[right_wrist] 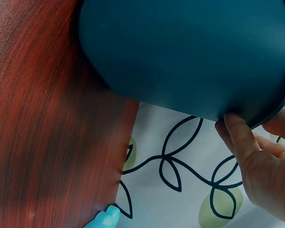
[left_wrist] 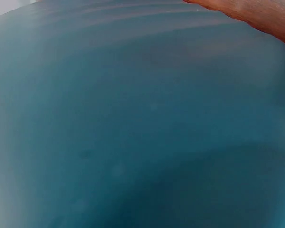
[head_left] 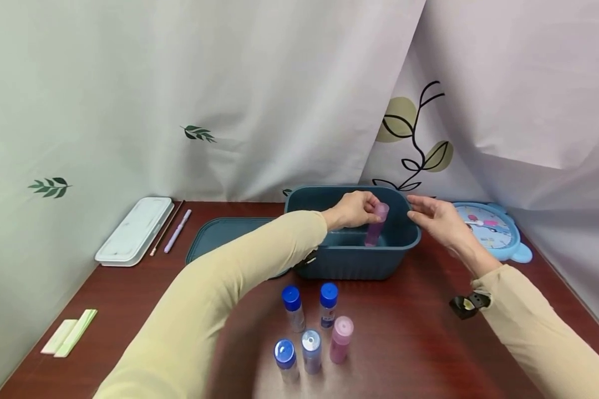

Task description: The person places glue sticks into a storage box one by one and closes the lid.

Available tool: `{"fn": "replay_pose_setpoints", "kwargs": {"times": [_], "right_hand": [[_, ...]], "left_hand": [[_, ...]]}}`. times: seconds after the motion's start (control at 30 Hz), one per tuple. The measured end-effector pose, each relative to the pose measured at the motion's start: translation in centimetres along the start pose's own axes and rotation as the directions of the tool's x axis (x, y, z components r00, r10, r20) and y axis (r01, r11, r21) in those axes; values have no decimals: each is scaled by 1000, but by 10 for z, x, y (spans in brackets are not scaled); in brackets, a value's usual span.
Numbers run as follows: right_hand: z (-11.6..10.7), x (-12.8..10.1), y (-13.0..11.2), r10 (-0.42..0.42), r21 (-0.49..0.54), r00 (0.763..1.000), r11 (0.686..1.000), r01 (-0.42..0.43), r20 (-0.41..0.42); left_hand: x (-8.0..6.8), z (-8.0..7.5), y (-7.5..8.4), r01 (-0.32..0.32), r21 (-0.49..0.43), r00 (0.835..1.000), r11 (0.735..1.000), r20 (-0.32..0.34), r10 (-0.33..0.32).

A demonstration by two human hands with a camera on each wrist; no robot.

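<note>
**Purple bottle held over teal bin, left hand on it**

Purple bottle point(head_left: 376, 224) was inside the bin's opening, tilted, cap up, lower end down in the bin.

Nearest: five bottles stood in a cluster on the worktop point(head_left: 419, 343): three blue-capped bottles point(head_left: 292, 307) point(head_left: 328, 305) point(head_left: 285, 360), one pale-capped bottle point(head_left: 311, 350), one pink bottle point(head_left: 341, 339). All upright, close together, well short of the bin.

Far left, near edge: pale green strips point(head_left: 71, 332).

Mid: teal bin point(head_left: 351, 260), with its lid point(head_left: 219, 235) flat just left of it. Left hand point(head_left: 354, 209) reached over the bin, fingers curled around the bottle's upper part. Right hand point(head_left: 436, 217) sat at the bin's right rim, fingers relaxed and spread, holding nothing; the right wrist view showed fingertips point(right_wrist: 237, 128) touching the rim.

Left wrist view was only blurred teal wall.

Further back: white case point(head_left: 135, 230) and lilac pen point(head_left: 177, 230) at left, blue clock point(head_left: 494, 230) right of the bin, curtain point(head_left: 229, 83) behind.
</note>
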State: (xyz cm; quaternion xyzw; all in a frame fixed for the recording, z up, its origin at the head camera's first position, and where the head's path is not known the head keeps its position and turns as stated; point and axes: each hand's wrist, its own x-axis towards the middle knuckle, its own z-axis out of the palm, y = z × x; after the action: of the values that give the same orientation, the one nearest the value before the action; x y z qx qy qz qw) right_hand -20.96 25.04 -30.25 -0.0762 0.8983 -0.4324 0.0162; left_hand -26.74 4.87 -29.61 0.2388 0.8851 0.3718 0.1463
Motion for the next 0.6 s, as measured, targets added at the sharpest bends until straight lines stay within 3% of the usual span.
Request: {"fn": "replay_pose_setpoints", "kwargs": {"times": [0.17,0.27,0.43,0.6], "right_hand": [[0,-1,1,1,4,1000,1000,-1,-9],[0,-1,1,1,5,1000,1000,-1,-12],[0,0,1,-4,9,1000,1000,4,-4],[0,0,0,-12,21,1000,1000,12,0]], "left_hand": [[-10,-12,7,18,30,997,999,81,-20],[-23,-24,10,-5,-17,991,1000,134,8],[-61,-52,10,-127,-178,972,976,174,158],[-113,-75,-7,-202,-378,929,903,219,300]]}}
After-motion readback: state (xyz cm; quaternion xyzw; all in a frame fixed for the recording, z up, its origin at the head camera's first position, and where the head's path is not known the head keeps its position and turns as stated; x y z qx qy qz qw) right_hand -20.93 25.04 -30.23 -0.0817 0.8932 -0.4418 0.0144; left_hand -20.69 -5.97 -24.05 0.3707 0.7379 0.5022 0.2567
